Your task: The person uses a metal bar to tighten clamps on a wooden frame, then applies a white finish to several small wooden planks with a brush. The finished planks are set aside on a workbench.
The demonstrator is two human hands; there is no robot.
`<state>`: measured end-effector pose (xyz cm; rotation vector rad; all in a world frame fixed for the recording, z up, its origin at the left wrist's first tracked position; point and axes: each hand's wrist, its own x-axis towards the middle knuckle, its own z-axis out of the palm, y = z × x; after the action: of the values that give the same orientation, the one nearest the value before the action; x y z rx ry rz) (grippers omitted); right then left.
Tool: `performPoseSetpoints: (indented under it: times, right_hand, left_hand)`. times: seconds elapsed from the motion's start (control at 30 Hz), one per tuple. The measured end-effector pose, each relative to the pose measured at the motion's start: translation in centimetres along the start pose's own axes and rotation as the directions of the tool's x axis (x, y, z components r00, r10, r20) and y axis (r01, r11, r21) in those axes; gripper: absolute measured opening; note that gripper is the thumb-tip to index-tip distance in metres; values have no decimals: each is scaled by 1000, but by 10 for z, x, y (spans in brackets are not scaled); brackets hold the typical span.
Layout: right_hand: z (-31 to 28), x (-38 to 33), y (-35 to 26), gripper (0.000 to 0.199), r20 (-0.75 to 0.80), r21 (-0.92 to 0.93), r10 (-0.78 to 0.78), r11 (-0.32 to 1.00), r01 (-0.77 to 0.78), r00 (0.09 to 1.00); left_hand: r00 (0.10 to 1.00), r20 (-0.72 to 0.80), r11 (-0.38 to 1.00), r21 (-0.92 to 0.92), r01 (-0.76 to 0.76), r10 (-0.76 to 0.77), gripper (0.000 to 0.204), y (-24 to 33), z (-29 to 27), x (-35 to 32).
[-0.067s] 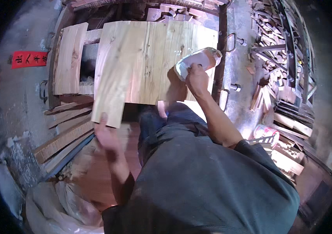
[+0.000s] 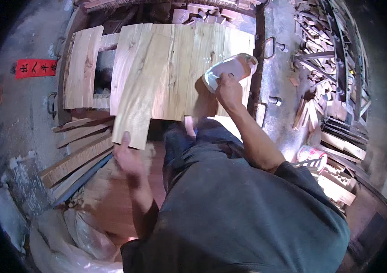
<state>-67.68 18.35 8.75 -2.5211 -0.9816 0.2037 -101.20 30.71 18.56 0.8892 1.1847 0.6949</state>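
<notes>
Gripping the near end of a loose board (image 2: 142,86), the left hand (image 2: 129,157) lays its thumb on the upper face; its other fingers are blurred and partly hidden beneath, so I cannot tell how they lie, though a pinch from both faces seems likely. The board slants over the left part of a row of planks (image 2: 182,68), its near end jutting past their edge toward the body; that overhang probably gives the hand room to hold it from below. Above the right part of the row, the right hand (image 2: 229,93) holds a pale bottle (image 2: 237,66), with fingers bent against its near side; whether they are spread or pressed together I cannot tell. The bottle is tilted, its reddish end toward the rail (image 2: 260,27), and the shadow on the planks suggests that it is lifted clear of them. Carried out there, it presumably leaves space for the board on the other side. The planks lie side by side, long edges together, perhaps to make one broad surface. Farther left, beyond a gap, rests a narrower panel (image 2: 82,68). Strips (image 2: 77,159) lie near the left hand, probably for easy reach.
</notes>
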Motion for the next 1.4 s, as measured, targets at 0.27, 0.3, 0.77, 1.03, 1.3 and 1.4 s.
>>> performPoseSetpoints:
  times: [0.27, 0.3, 0.77, 1.03, 1.3, 1.4]
  right_hand:
    - [-7, -12, 39, 24, -43, 281, 292, 921, -269, 955]
    - [10, -16, 62, 26, -27, 422, 340, 856, -298, 940]
    - [-6, -38, 67, 18, 762, 647, 336, -367, -668, 554]
    - [-27, -28, 55, 18, 787, 600, 140, -403, -691, 601]
    - [-28, 37, -28, 20, 642, 758, -90, -74, -648, 761]
    - [-20, 50, -54, 17, 579, 808, -23, 150, -570, 815]
  left_hand:
    - [939, -313, 988, 104, -117, 144, 45, -64, 24, -68]
    - [931, -264, 948, 261, -182, 252, 42, -72, 20, -68]
    - [925, -312, 817, 577, 3, 218, 45, -194, -41, -31]
    - [935, -283, 837, 546, -25, 213, 61, -194, -38, -28]
    - [970, -238, 997, 28, 65, -57, 60, -269, -62, 2]
    - [961, -272, 997, 55, 62, -45, 54, -268, -60, 0]
